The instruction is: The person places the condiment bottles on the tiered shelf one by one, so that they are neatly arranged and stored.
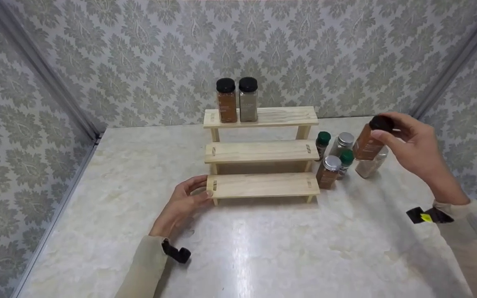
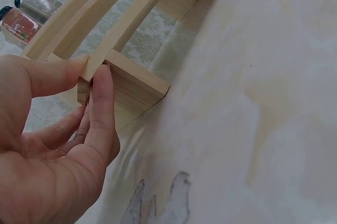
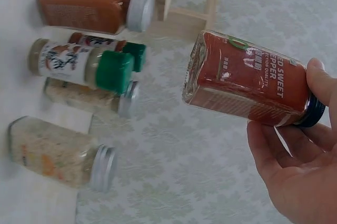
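My right hand [image 1: 418, 151] grips a jar of red sweet pepper [image 3: 245, 76] by its black cap. The jar is tilted and held in the air above the other jars at the right. In the left wrist view, my left hand [image 2: 63, 129] pinches the end of a board of the three-tier wooden spice rack [image 1: 263, 185]; the head view places this at the left end of its lowest step. Two black-capped jars, one orange-red [image 1: 227, 103] and one greyish [image 1: 248, 103], stand upright side by side on the top step's left part.
Right of the rack stand a silver-capped brown jar [image 1: 328, 174], another silver-capped jar [image 1: 343, 143], and two green-capped bottles, one rear [image 1: 323, 142], one front [image 1: 346, 159]. A pale jar [image 3: 55, 153] stands beneath the held one. Patterned walls [image 1: 197, 62] enclose the marble-look table [image 1: 284, 256].
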`<state>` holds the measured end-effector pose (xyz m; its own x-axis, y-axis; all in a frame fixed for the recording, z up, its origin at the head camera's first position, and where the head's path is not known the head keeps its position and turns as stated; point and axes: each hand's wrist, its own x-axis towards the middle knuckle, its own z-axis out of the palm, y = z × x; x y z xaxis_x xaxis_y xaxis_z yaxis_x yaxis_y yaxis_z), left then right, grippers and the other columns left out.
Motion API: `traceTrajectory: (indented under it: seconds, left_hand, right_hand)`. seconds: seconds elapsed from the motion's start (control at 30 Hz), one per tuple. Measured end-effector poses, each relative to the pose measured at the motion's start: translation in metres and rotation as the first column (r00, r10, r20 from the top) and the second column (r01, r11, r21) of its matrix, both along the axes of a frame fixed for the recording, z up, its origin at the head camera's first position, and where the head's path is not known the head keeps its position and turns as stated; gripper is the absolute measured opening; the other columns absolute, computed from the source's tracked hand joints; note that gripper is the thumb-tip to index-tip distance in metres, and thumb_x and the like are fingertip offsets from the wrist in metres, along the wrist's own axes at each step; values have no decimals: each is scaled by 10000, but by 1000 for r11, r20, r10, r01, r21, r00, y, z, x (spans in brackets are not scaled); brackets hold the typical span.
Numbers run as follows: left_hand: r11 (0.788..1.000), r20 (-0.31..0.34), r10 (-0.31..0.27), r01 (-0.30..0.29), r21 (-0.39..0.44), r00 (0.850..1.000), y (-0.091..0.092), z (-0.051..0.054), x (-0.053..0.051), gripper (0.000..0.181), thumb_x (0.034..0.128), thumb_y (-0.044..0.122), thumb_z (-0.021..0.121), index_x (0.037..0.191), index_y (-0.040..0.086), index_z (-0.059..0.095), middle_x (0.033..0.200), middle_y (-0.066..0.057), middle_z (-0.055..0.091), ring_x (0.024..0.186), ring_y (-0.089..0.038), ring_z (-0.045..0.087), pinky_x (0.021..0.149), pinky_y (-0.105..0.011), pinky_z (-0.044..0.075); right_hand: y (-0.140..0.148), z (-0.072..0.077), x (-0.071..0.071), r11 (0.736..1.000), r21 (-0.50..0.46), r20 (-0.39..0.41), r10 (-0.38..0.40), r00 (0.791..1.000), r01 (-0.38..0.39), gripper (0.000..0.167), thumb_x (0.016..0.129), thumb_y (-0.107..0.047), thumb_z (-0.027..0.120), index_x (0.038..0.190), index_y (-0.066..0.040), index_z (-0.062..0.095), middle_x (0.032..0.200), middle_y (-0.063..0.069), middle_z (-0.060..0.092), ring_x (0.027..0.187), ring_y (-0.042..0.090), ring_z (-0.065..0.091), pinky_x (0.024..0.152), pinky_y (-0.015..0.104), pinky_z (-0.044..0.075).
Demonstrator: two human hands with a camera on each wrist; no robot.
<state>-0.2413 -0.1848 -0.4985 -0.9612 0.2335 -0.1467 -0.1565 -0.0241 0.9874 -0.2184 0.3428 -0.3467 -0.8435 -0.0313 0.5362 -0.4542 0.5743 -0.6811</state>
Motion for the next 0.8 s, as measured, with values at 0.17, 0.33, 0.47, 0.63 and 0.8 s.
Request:
traceTrajectory:
  seconds: [0.17, 0.33, 0.47, 0.63, 0.8]
  left_hand:
    - [1000, -22, 1, -2, -21, 1000, -1, 0, 2, 574, 979, -83, 673, 1528, -29, 515, 1516, -254, 531, 1212, -280, 662, 1001, -382, 622]
    - [999, -31, 1, -2, -34, 1000, 0, 0, 2, 558, 978, -85, 676, 1514, -26, 533, 1504, -250, 547, 1197, -272, 670, 1002, -386, 623]
    - [999, -36, 5, -7, -45, 999, 1, 0, 2, 558, 974, -73, 690, 1510, -16, 545, 1495, -243, 559, 1204, -276, 669, 996, -378, 624]
    - [998, -37, -18, 16, -58, 999, 1, 0, 1, 574, 970, -44, 711, 1517, 3, 545, 1505, -227, 564, 1224, -274, 667, 1009, -369, 616]
    - [998, -35, 1, -4, -65, 999, -3, 1, 1, 570, 974, -23, 717, 1517, 9, 548, 1496, -221, 563, 1208, -264, 671, 985, -351, 623]
  right_hand:
    - [-19, 19, -9, 1000, -23, 2, -7, 1000, 7, 434, 1005, -82, 750, 1422, -2, 662, 1219, -209, 654, 1121, -48, 639, 903, 64, 517]
    - [-45, 41, -22, 999, -38, 33, 12, 999, -10, 428, 1020, -145, 744, 1421, -17, 667, 1203, -184, 661, 1111, -20, 646, 887, 81, 524]
    - [-63, 54, -34, 999, -29, 37, 28, 999, -27, 422, 1026, -167, 739, 1417, -25, 671, 1198, -180, 649, 1109, -9, 641, 889, 87, 521]
    - [-81, 64, -47, 997, -42, 7, 63, 998, -63, 404, 1017, -152, 750, 1394, -24, 687, 1163, -142, 667, 1070, 31, 657, 879, 112, 535]
    - [-108, 72, -60, 995, -44, 13, 92, 996, -92, 417, 1001, -203, 779, 1381, -48, 699, 1193, -7, 700, 1068, 46, 662, 905, 136, 558]
